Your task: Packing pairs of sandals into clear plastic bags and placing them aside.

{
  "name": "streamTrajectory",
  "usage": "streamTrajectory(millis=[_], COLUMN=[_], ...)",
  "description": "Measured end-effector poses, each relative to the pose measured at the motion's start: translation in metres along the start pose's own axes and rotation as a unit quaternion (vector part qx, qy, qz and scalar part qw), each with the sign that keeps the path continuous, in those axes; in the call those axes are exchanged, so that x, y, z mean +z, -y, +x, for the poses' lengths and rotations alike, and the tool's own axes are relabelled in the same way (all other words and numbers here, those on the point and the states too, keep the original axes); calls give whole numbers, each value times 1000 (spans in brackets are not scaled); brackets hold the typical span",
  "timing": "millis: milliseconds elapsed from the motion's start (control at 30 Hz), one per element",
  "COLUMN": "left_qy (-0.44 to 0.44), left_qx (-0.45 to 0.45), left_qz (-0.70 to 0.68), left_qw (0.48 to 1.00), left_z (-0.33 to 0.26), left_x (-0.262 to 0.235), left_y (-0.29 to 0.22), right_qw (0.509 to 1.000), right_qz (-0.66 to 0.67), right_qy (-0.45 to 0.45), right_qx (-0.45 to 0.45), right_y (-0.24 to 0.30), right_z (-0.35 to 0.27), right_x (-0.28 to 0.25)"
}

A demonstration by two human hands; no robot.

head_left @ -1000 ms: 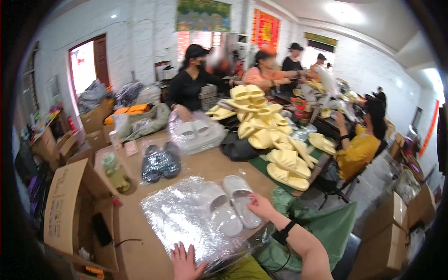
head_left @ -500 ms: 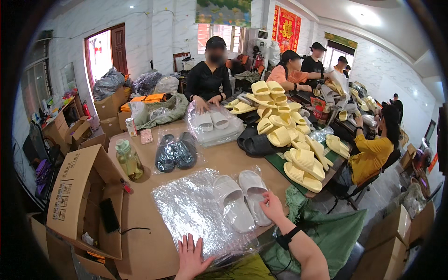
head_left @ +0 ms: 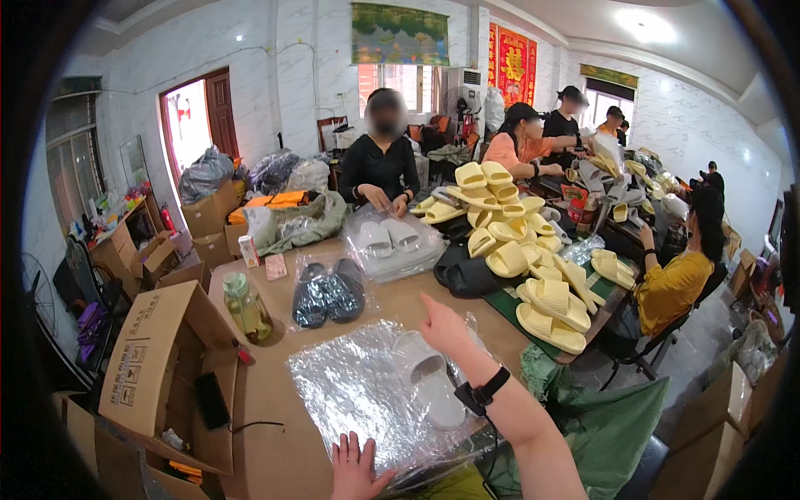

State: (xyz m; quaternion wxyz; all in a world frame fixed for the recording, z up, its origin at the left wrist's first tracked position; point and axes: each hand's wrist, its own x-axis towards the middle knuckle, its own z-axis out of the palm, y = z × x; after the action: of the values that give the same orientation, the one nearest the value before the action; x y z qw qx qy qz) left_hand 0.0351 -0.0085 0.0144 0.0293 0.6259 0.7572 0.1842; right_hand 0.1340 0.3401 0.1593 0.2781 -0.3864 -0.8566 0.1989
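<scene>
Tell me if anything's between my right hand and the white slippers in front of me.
Only the clear plastic bag. The right hand hovers just above the white slippers, which lie on the stack of bags; whether the bag covers them is unclear. The left hand rests on the bag's near edge.

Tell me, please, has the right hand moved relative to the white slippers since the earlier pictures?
Yes. The right hand has lifted off the white slippers and now points away, toward the table's far side.

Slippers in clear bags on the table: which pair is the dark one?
The dark slippers in the middle of the table, beside the green bottle. The pair under the right hand and the pair farther back are white.
</scene>
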Motion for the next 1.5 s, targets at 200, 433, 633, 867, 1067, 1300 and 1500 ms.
streamTrajectory(millis=[200, 433, 633, 867, 1067, 1300, 1500], left_qy=[-5, -4, -23, -19, -23, -15, -18], left_qx=[3, 11, 30, 18, 47, 24, 41], left_qz=[-7, 14, 12, 24, 37, 44, 33], left_qw=[1000, 1000, 999, 999, 998, 999, 998], left_z=[-8, -8, -5, -9, 2, -1, -8], left_x=[7, -7, -5, -4, -1, -5, -5], left_y=[4, 5, 3, 5, 2, 2, 3], right_qw=[995, 991, 988, 986, 983, 982, 813], right_qz=[-43, -39, -65, -61, -77, 101, 501], right_qy=[-53, -128, -138, -156, -162, -148, -278], right_qx=[-69, 0, 39, 18, 47, 50, 106], right_y=[-42, -61, -97, -94, -98, -91, -145], right_z=[-86, -155, -165, -165, -167, -168, -179], right_x=[37, 28, 59, 66, 58, 42, -47])
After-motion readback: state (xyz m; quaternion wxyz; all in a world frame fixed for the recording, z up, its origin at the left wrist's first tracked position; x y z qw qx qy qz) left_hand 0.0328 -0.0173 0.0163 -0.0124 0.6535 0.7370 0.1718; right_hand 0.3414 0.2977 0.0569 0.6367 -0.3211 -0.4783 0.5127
